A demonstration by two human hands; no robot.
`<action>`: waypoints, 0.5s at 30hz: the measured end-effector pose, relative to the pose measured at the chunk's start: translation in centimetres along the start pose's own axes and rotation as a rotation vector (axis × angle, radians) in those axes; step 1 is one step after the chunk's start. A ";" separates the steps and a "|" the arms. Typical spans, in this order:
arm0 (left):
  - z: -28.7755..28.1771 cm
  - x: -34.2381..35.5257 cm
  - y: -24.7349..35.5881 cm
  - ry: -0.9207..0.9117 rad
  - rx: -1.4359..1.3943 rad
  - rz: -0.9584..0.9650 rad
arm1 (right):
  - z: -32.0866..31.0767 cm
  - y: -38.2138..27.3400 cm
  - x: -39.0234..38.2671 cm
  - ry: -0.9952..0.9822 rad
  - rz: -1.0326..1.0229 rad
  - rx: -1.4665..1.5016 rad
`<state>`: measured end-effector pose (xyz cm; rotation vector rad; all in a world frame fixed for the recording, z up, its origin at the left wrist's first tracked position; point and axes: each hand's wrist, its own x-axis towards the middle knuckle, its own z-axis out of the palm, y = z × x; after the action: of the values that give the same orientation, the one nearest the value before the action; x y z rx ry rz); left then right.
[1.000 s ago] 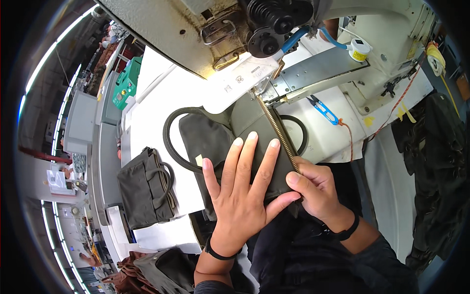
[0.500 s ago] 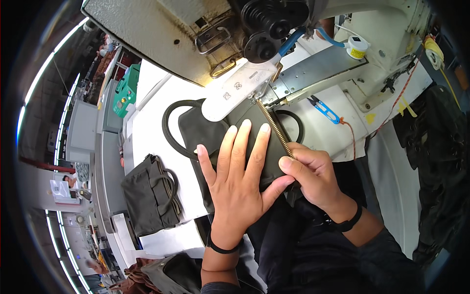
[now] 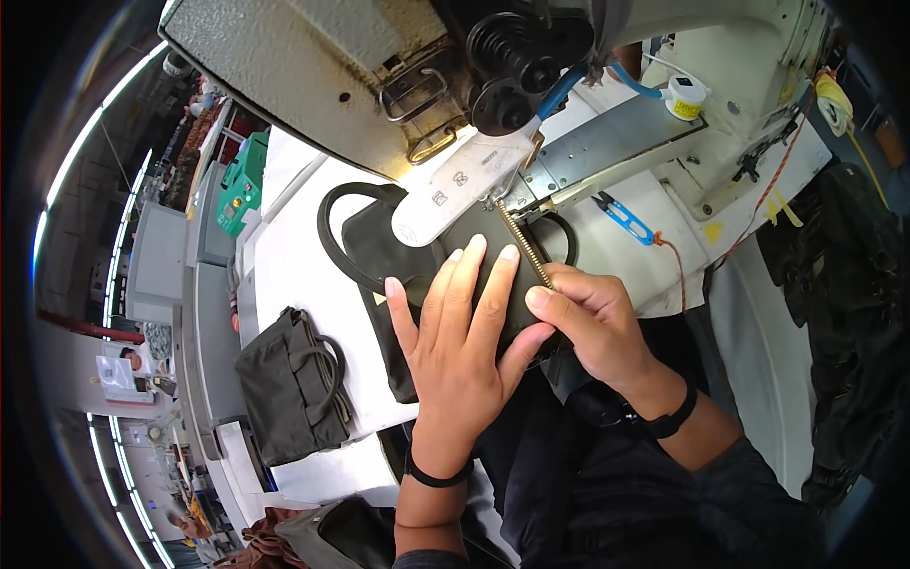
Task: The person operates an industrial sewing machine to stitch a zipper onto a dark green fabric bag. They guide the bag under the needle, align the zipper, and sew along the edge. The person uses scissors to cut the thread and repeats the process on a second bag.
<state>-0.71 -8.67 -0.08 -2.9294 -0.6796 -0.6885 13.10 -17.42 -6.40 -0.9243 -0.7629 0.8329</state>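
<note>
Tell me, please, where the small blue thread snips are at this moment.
In the head view, the blue thread snips lie on the white machine table, up and to the right of the right hand, beside the sewing machine's metal plate.

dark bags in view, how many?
3. One bag under the hands at the sewing machine, pressed by the left hand and right hand; a second bag on the table's left; a third at the bottom edge, partly cut off. More may be hidden.
</note>
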 end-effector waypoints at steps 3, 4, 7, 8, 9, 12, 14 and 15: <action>0.5 0.4 -0.5 0.026 -0.021 -0.002 | 0.4 0.0 0.8 0.030 -0.015 -0.004; 0.7 0.6 -0.8 0.035 -0.025 0.001 | 0.4 0.2 1.1 0.025 -0.030 -0.011; 1.3 0.8 -1.6 0.071 -0.028 -0.004 | 0.6 0.5 2.3 0.021 -0.039 0.004; 1.4 0.9 -1.8 0.085 -0.028 -0.007 | 0.7 0.5 2.5 0.023 -0.036 0.015; 1.5 1.2 -1.9 0.099 -0.043 -0.009 | 0.9 0.4 2.8 0.032 -0.019 0.018; 2.0 1.6 -2.4 0.125 -0.036 -0.007 | 1.1 0.2 3.5 0.053 0.028 -0.003; 2.4 1.9 -2.9 0.112 -0.079 -0.040 | 0.9 0.0 4.0 0.058 0.054 -0.061; 2.4 2.2 -3.1 0.107 -0.100 -0.055 | 1.0 -0.1 4.3 0.073 0.042 -0.054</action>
<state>0.73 -4.65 -1.46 -2.9465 -0.7375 -0.9029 14.30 -13.34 -5.06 -1.0169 -0.7070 0.8143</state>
